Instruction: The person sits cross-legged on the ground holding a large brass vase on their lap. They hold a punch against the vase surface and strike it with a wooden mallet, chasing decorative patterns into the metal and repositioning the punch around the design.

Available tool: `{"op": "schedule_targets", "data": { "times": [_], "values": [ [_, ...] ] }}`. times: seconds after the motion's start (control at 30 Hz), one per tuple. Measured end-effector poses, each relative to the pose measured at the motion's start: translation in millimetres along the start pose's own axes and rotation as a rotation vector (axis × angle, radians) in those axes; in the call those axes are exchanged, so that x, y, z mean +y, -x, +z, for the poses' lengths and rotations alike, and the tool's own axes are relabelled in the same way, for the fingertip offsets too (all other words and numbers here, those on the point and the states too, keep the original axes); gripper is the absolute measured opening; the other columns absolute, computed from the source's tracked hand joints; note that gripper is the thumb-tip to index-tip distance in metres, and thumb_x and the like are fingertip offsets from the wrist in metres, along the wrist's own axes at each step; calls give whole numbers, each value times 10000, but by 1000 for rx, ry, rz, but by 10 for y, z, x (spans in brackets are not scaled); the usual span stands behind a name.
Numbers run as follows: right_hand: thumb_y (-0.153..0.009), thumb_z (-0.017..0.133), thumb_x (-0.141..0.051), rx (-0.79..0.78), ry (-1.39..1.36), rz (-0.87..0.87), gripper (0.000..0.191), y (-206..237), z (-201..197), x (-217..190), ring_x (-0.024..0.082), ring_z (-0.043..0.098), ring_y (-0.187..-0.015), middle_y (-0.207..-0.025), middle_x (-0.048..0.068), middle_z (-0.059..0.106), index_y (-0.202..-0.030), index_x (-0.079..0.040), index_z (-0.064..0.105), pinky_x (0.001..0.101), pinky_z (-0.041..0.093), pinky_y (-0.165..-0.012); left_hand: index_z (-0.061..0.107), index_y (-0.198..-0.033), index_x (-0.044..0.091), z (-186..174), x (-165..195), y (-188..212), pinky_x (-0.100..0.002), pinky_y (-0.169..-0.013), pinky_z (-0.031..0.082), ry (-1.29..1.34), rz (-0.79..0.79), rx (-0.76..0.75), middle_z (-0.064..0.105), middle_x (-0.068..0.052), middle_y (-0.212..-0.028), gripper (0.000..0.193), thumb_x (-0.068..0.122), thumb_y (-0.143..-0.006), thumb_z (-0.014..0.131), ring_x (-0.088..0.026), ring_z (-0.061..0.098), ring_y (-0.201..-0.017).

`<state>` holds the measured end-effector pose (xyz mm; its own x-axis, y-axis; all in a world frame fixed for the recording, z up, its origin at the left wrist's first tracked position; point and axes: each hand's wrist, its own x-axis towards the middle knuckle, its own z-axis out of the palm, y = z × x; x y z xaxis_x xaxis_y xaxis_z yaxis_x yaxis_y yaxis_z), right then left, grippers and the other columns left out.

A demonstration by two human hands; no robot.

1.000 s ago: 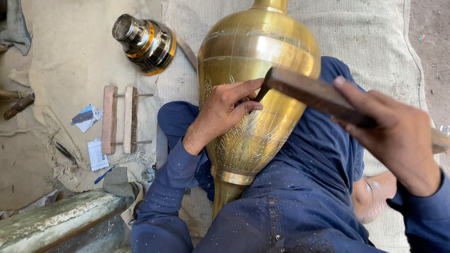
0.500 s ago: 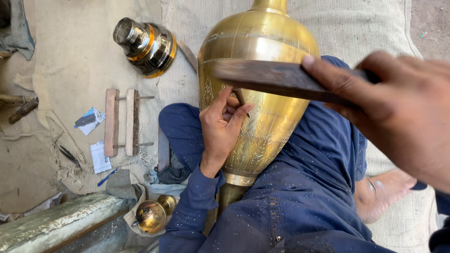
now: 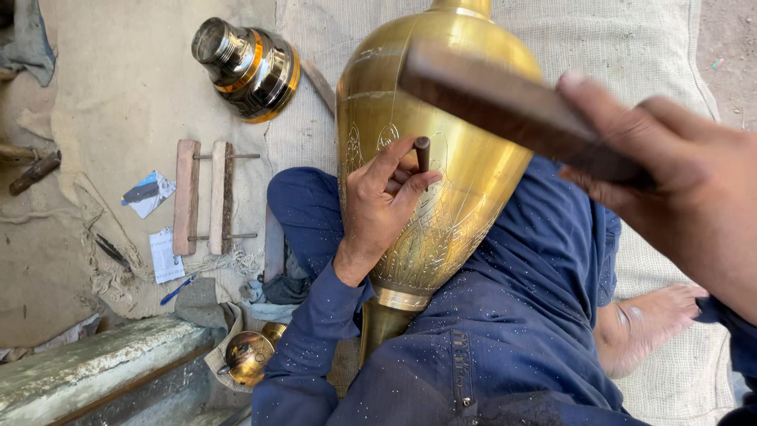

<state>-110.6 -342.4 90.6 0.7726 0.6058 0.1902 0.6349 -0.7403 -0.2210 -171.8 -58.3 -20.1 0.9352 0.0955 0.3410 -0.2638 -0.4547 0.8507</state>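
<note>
Vase point(image 3: 441, 158), brass and engraved, lies across your lap on the blue trousers point(image 3: 520, 331), its long axis running from the narrow foot near your waist up and away to the neck at the top of the view.

Far left: a grey stone slab point(image 3: 87, 363) at the lower edge, and a dark stick point(image 3: 35, 172) on the sacking floor point(image 3: 118, 95). Next, two small paper slips, one white with a dark patch point(image 3: 146, 192), one white and oblong point(image 3: 164, 254), with a blue pen point(image 3: 175, 290) below them; print is too small to tell. Beside them stands a wooden two-bar clamp point(image 3: 206, 197). Above it lies a polished brass fitting with an orange band point(image 3: 246, 67). A small round brass piece point(image 3: 248, 356) sits by your left knee.

Centre: your left hand point(image 3: 378, 209) rests on the vase's belly, fingers closed narrowly about a short dark punch point(image 3: 423, 152), whose upper end points toward you and whose tip is hidden against the metal.

Right: your right hand point(image 3: 678, 181), the nearer to the camera and blurred, is closed firmly around a dark wooden mallet point(image 3: 512, 110). The mallet is held above the vase, its head up and to the right of the punch, apart from it. A bare foot point(image 3: 646, 323) shows on the woven mat point(image 3: 646, 55).
</note>
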Motion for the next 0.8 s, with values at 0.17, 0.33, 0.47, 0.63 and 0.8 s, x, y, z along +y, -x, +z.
{"op": "schedule_targets", "data": {
  "times": [0.17, 0.33, 0.47, 0.63, 0.8],
  "values": [
    [-821, 798, -195, 141, -358, 0, 746, 160, 52, 53, 189, 684, -801, -979, 123, 667, -1520, -206, 536, 310, 591, -696, 649, -1352, 107, -20, 13, -112, -262, -663, 614, -10, 31, -101, 772, -76, -898, 474, 139, -915, 832, -110, 753, -749],
    [-753, 851, -146, -85, -252, 225, 797, 355, 149, 58, 183, 715, -770, -959, 105, 729, -1487, -231, 554, 322, 603, -679, 675, -1321, 107, -83, 22, -247, -264, -662, 607, -5, -4, -239, 780, -74, -881, 467, 92, -879, 825, -105, 749, -722],
    [-732, 799, -42, 93, -574, 297, 804, 620, 311, -8, 178, 717, -920, -1080, 129, 743, -1492, -134, 553, 332, 581, -802, 681, -1314, 114, -120, 56, -349, -271, -677, 609, -33, 25, -367, 793, -84, -931, 472, 107, -868, 837, -113, 737, -736],
    [-917, 844, -11, 261, -851, 410, 489, 918, 630, -87, 171, 722, -986, -1114, 142, 730, -1332, -9, 587, 331, 603, -931, 669, -1338, 133, -151, 141, -486, -291, -797, 641, 32, 110, -530, 776, -94, -1168, 461, 119, -895, 794, -152, 787, -912],
    [-788, 867, -53, 313, -661, 451, 675, 1066, 833, -174, 173, 708, -911, -1074, 121, 723, -1401, 22, 592, 328, 587, -829, 678, -1326, 160, -183, 225, -601, -330, -847, 608, -45, 211, -674, 774, -67, -1145, 457, 132, -881, 776, -202, 770, -934]
  ]
}}
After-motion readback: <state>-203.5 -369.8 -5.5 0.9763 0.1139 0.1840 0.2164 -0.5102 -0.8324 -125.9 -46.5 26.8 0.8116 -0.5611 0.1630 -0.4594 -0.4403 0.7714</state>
